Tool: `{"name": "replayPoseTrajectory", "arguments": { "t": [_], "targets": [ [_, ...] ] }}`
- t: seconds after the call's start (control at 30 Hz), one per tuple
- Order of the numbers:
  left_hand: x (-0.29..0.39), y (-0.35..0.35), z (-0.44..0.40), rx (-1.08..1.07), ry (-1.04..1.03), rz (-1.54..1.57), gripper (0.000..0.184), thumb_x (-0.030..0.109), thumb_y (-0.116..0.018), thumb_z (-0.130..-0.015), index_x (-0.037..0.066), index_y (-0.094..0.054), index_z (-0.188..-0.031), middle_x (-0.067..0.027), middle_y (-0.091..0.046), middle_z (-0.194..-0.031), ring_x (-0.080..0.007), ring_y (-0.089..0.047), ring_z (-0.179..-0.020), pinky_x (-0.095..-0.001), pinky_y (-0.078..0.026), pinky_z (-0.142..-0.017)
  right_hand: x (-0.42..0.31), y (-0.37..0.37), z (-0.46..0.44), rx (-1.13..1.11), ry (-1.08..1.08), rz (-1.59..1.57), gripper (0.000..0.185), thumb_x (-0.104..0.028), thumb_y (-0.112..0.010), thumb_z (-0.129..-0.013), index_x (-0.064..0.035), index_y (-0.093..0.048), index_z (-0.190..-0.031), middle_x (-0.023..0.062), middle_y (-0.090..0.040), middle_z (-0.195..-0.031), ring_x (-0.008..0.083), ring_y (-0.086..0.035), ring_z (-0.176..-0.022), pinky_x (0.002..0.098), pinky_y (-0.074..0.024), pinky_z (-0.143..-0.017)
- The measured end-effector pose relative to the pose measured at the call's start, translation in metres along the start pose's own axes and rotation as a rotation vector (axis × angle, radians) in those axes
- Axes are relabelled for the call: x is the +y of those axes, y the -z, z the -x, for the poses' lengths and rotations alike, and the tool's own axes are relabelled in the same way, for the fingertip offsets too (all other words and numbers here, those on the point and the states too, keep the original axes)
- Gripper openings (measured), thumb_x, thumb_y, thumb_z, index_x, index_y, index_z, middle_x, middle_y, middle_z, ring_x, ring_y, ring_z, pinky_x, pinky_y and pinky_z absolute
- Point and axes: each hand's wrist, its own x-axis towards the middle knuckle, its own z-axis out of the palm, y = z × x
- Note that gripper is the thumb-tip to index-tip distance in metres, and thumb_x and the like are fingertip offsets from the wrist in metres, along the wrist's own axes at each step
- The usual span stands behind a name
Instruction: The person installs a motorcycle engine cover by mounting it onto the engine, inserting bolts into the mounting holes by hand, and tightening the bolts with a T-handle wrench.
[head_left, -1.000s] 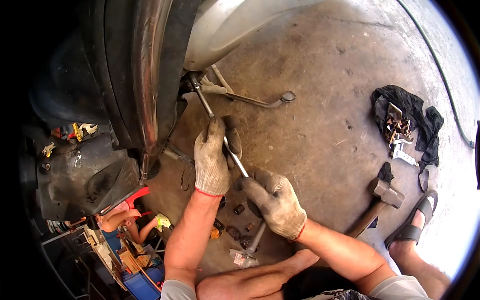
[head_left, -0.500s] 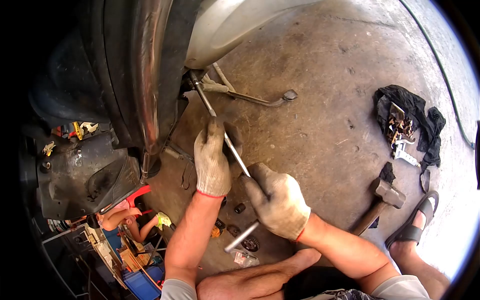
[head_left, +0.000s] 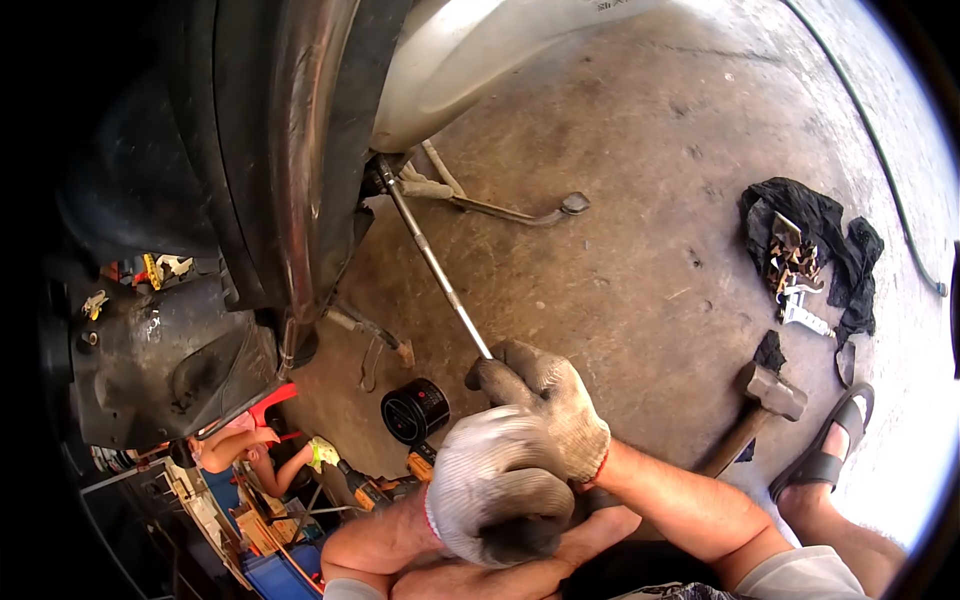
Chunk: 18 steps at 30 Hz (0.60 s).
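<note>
A long steel T-handle socket wrench runs from the underside of a scooter down to my hands. Both hands wear pale knitted gloves with dark, soiled fingers. My right hand is closed round the lower shaft. Against it, my left hand curls at the wrench's bottom end, its upper side blurred by motion. The cross handle is hidden behind the gloves. At its far end the wrench meets a part beneath the bodywork, in shadow.
A black oil filter stands left of my hands, near an orange-and-black power tool. To the right lie a sledgehammer and a black cloth with metal pieces. Another person's leg shows at lower left.
My left hand has left the middle of the shaft and come down beside my right hand, covering the cross handle. The oil filter is now uncovered. My right hand stays on the shaft.
</note>
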Motion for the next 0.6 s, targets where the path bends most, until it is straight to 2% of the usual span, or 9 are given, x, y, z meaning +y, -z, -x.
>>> {"name": "replayPoseTrajectory", "arguments": {
  "t": [0.03, 0.07, 0.1, 0.13, 0.17, 0.23, 0.27, 0.37, 0.6],
  "targets": [
    [0.002, 0.004, -0.004, -0.078, 0.012, -0.028, 0.013, 0.026, -0.073, -0.077, 0.013, -0.071, -0.077, -0.0067, -0.064, -0.083, -0.0244, -0.062, -0.071, -0.0384, -0.048, -0.064, 0.001, 0.001, 0.0, 0.035, 0.122, 0.063, 0.014, -0.015, -0.058, -0.096, -0.0026, -0.064, -0.095, 0.0148, -0.059, -0.081, 0.028, -0.062, -0.074, 0.0365, -0.0475, -0.064],
    [0.003, 0.007, -0.007, -0.157, 0.022, -0.057, 0.013, 0.026, -0.073, -0.076, 0.013, -0.072, -0.078, -0.0078, -0.065, -0.085, -0.0249, -0.062, -0.073, -0.0389, -0.048, -0.066, 0.001, 0.001, 0.0, 0.036, 0.124, 0.062, 0.014, -0.015, -0.058, -0.096, -0.0026, -0.064, -0.095, 0.0148, -0.059, -0.081, 0.028, -0.062, -0.074, 0.0365, -0.0475, -0.064],
    [0.009, 0.006, -0.001, -0.166, 0.182, -0.006, 0.016, 0.024, -0.075, -0.074, 0.011, -0.071, -0.083, -0.0095, -0.066, -0.088, -0.027, -0.062, -0.078, -0.0406, -0.049, -0.072, 0.001, 0.0, -0.001, 0.015, 0.007, -0.103, 0.014, -0.016, -0.06, -0.096, -0.0023, -0.064, -0.094, 0.0101, -0.06, -0.08, 0.0209, -0.06, -0.073, 0.0343, -0.0473, -0.064],
    [0.008, 0.005, -0.004, -0.17, 0.182, -0.007, 0.016, 0.024, -0.075, -0.074, 0.011, -0.071, -0.083, -0.0095, -0.066, -0.088, -0.027, -0.062, -0.078, -0.0406, -0.049, -0.072, 0.001, 0.0, 0.0, -0.006, -0.113, -0.269, 0.015, -0.016, -0.061, -0.097, -0.0021, -0.064, -0.094, 0.0054, -0.06, -0.078, 0.0138, -0.059, -0.073, 0.0321, -0.047, -0.064],
    [0.007, 0.003, -0.008, -0.186, 0.163, -0.045, 0.022, 0.023, -0.077, -0.071, 0.009, -0.071, -0.087, -0.0108, -0.067, -0.09, -0.028, -0.064, -0.082, -0.0399, -0.05, -0.074, 0.004, -0.001, 0.001, -0.004, -0.114, -0.271, 0.015, -0.016, -0.061, -0.097, -0.0021, -0.064, -0.094, 0.0054, -0.06, -0.078, 0.0138, -0.059, -0.073, 0.0321, -0.047, -0.064],
    [0.004, -0.004, -0.019, -0.216, 0.128, -0.126, 0.035, 0.02, -0.082, -0.065, 0.006, -0.07, -0.094, -0.0133, -0.069, -0.093, -0.0298, -0.067, -0.089, -0.0383, -0.053, -0.078, 0.014, -0.003, 0.002, -0.02, -0.05, -0.496, 0.014, -0.016, -0.064, -0.096, -0.0025, -0.064, -0.097, -0.0027, -0.061, -0.081, 0.005, -0.054, -0.076, 0.0272, -0.0474, -0.066],
    [0.0, -0.005, -0.024, -0.218, 0.131, -0.13, 0.035, 0.02, -0.082, -0.065, 0.006, -0.07, -0.094, -0.0133, -0.069, -0.093, -0.0298, -0.067, -0.089, -0.0383, -0.053, -0.078, 0.019, -0.005, 0.003, -0.02, -0.049, -0.5, 0.014, -0.016, -0.064, -0.096, -0.0025, -0.064, -0.097, -0.0027, -0.061, -0.081, 0.005, -0.054, -0.076, 0.0272, -0.0474, -0.066],
    [-0.013, -0.015, -0.033, -0.152, -0.027, -0.155, 0.033, 0.013, -0.082, -0.06, 0.003, -0.069, -0.089, -0.0125, -0.067, -0.083, -0.0316, -0.066, -0.069, -0.0383, -0.052, -0.061, 0.025, -0.006, 0.004, -0.027, -0.08, -0.551, 0.014, -0.015, -0.066, -0.094, -0.0037, -0.063, -0.102, -0.0053, -0.062, -0.088, 0.0058, -0.057, -0.077, 0.0253, -0.0493, -0.068],
    [-0.011, -0.023, -0.04, -0.104, -0.021, -0.125, 0.016, 0.007, -0.075, -0.072, 0.002, -0.067, -0.085, -0.014, -0.063, -0.077, -0.0324, -0.063, -0.068, -0.0398, -0.049, -0.061, 0.029, -0.004, 0.006, -0.158, -0.637, -0.986, 0.017, -0.022, -0.06, -0.096, -0.0062, -0.066, -0.1, 0.0074, -0.064, -0.093, 0.0168, -0.063, -0.078, 0.0326, -0.051, -0.07]
  ]
}}
